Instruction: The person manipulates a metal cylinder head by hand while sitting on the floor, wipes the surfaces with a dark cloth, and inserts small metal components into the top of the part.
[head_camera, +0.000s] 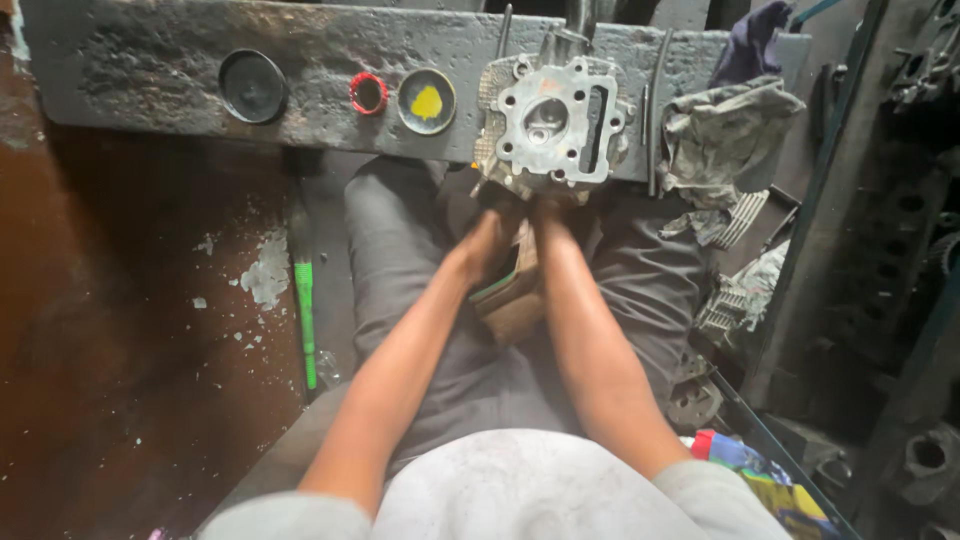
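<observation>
Both hands, left hand (490, 240) and right hand (548, 215), reach under the grey cylinder head (553, 128) propped at the tabletop (150, 70) edge, at 12 o'clock; their grip is hidden. It looks half-supported and greasy, so it could slip onto the lap.

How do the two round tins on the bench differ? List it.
The left tin looks dark and shows no paste; the right tin holds a yellow blob. The left tin is slightly larger and sits farther from the cylinder head. Both are round, shallow and rest on the grimy bench.
</observation>
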